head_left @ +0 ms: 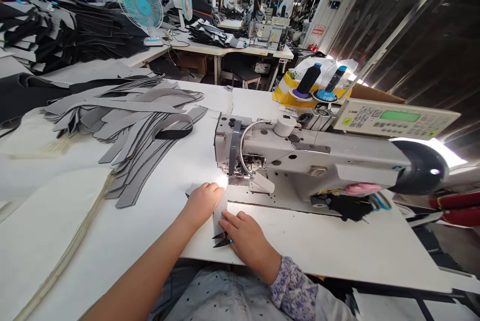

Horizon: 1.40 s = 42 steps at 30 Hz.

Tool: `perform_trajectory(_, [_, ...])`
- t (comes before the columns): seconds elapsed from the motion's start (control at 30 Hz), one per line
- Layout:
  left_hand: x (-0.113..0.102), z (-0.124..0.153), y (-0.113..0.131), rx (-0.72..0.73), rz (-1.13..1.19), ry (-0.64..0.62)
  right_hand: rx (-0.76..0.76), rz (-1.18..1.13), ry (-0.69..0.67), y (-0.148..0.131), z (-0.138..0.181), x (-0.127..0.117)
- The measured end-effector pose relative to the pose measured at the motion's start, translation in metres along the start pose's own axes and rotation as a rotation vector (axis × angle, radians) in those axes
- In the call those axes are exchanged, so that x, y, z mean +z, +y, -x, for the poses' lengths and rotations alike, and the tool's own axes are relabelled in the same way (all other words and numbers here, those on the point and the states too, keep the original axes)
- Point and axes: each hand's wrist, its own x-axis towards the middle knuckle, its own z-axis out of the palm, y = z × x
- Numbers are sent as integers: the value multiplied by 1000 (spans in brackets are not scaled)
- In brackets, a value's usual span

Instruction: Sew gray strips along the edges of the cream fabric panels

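My left hand (202,204) and my right hand (243,238) press on a grey textured fabric strip (220,215) on the white sewing table (123,221), just in front of the needle area of an industrial sewing machine (300,156). Black pointed tips (220,240) stick out below my right hand, and another black tip (186,195) shows beside my left hand. I cannot tell whether they are fabric or snips. A large pile of grey strips with dark edges (138,133) lies to the left.
Pale fabric panels (48,221) cover the table's left side. Thread cones (309,80) and a control panel (393,118) stand behind the machine. Farther back are a fan (141,5), dark stacked material (93,31), and a co-worker (255,16) at another machine.
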Motion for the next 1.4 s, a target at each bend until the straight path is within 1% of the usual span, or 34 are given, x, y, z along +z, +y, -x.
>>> perform_trajectory(0.27, [-18, -5, 0, -11, 23, -84, -9, 24, 9, 0, -3, 0])
perform_trajectory(0.33, [-18, -5, -3, 14, 34, -89, -11, 31, 20, 0, -4, 1])
perform_trajectory(0.47, [-12, -2, -9, 78, 21, -47, -23, 14, 71, -2, 0, 7])
perform_trajectory(0.53, [-10, 0, -11, 109, 24, -41, -51, -62, 164, 3, 7, 9])
perform_trajectory(0.57, [-9, 1, -12, 119, 33, -42, -51, -114, 248, 9, 11, 8])
perform_trajectory(0.6, [-10, 2, -13, 123, 44, -45, -24, -162, 359, 17, 17, 5])
perform_trajectory(0.63, [-11, 2, -13, 121, 53, -50, 36, -199, 493, 27, 22, 1])
perform_trajectory(0.67, [-13, 2, -14, 118, 58, -60, 140, -209, 644, 38, 26, -6])
perform_trajectory(0.73, [-15, 1, -14, 112, 57, -91, 433, -154, 932, 64, 33, -22])
perform_trajectory(0.77, [-17, 1, -14, 109, 56, -107, 552, -105, 1028, 76, 34, -30])
perform_trajectory(0.8, [-18, 0, -14, 107, 57, -121, 617, -61, 1082, 87, 35, -37])
perform_trajectory(0.83, [-19, 1, -14, 108, 60, -134, 649, -33, 1098, 95, 34, -42])
perform_trajectory(0.93, [-21, 6, -18, 149, 97, -146, 639, -17, 1095, 108, 32, -46])
perform_trajectory(1.03, [-25, 15, -25, 210, 134, -108, 614, -25, 1110, 106, 33, -39])
perform_trajectory(1.1, [-28, 20, -29, 246, 136, -84, 602, 19, 1163, 98, 36, -33])
perform_trajectory(1.17, [-28, 21, -31, 272, 123, -75, 552, 81, 1229, 84, 39, -27])
perform_trajectory(1.2, [-26, 20, -32, 277, 114, -70, 489, 89, 1213, 75, 40, -23])
perform_trajectory(1.23, [-24, 18, -33, 277, 105, -63, 404, 80, 1154, 64, 40, -19])
perform_trajectory(1.27, [-21, 16, -33, 272, 99, -51, 294, 43, 1026, 53, 39, -14])
perform_trajectory(1.3, [-18, 13, -33, 265, 97, -35, 164, 1, 841, 40, 38, -8])
perform_trajectory(1.33, [-16, 12, -32, 255, 95, -19, 66, -22, 679, 29, 35, -3])
perform_trajectory(1.37, [-13, 10, -31, 241, 92, -3, 4, -37, 548, 18, 31, 3])
perform_trajectory(1.4, [-12, 10, -30, 227, 86, 10, -39, -46, 452, 9, 27, 9])
